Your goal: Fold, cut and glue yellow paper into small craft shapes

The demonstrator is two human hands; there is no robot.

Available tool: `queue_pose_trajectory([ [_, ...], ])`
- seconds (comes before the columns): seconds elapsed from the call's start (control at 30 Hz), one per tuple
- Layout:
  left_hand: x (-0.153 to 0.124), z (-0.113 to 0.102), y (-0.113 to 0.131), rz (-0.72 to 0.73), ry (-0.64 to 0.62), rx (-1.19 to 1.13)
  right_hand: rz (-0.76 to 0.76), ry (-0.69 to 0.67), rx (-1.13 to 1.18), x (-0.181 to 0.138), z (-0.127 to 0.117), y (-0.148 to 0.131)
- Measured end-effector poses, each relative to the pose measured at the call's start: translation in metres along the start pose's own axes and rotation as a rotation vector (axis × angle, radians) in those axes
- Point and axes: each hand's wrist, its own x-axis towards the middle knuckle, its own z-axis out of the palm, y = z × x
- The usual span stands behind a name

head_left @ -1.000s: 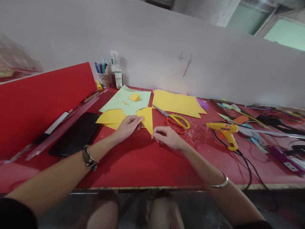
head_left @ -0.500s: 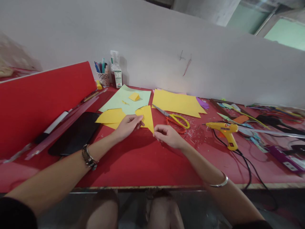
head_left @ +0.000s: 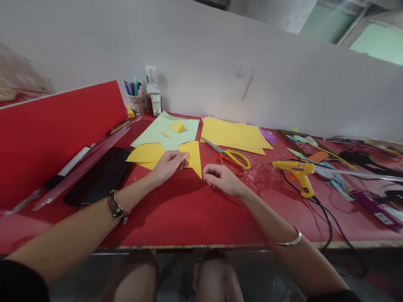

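Note:
My left hand (head_left: pixel 168 165) pinches the left edge of a yellow paper triangle (head_left: pixel 194 154) that lies on the red table (head_left: pixel 189 209). My right hand (head_left: pixel 221 178) is curled, with thumb and fingers together right at the triangle's lower tip. Whether they grip the tip or only touch it is hard to see. Another yellow cut piece (head_left: pixel 145 154) lies just left of my left hand, partly over a pale green sheet (head_left: pixel 166 130).
Scissors (head_left: pixel 231 158) with yellow and orange handles lie right of the triangle. A yellow glue gun (head_left: pixel 297 171) with a black cord stands further right. A large yellow sheet (head_left: pixel 233 135), a pen cup (head_left: pixel 136 100), a bottle (head_left: pixel 154 94), a black tablet (head_left: pixel 99 176) and a red board (head_left: pixel 56 130) surround the work spot.
My right hand has shifted slightly up and back along the triangle's tip, and the triangle has settled a little to the left. My left hand has barely moved.

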Motion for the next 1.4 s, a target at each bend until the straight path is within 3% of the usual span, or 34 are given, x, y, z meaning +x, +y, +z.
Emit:
queue_pose_trajectory([
  [0.2, -0.0004, -0.0001, -0.0027, 0.035, -0.049, 0.049, 0.018, 0.015, 0.024, -0.0008, -0.0006, 0.0017],
  [0.5, -0.0052, -0.0018, -0.0012, 0.109, -0.296, 0.126, 0.023, -0.06, 0.063, 0.0017, 0.0024, 0.0032],
  [0.67, -0.0062, -0.0017, -0.0039, 0.087, -0.441, 0.23, -0.018, -0.084, -0.031, 0.0014, 0.0027, 0.0041],
  [0.83, -0.0076, -0.0019, -0.003, 0.131, -0.516, 0.225, 0.022, -0.118, -0.042, -0.0011, 0.0027, 0.0026],
  [1.03, -0.0084, -0.0019, -0.0016, 0.121, -0.475, 0.264, 0.07, -0.19, -0.009, -0.0026, 0.0037, 0.0],
  [1.23, -0.0079, -0.0002, -0.0045, 0.122, -0.353, 0.308, 0.038, -0.152, -0.044, -0.0017, 0.0052, -0.0002],
  [1.4, -0.0078, -0.0014, -0.0028, 0.119, -0.321, 0.306, 0.014, -0.12, -0.084, -0.0024, 0.0043, -0.0018],
])
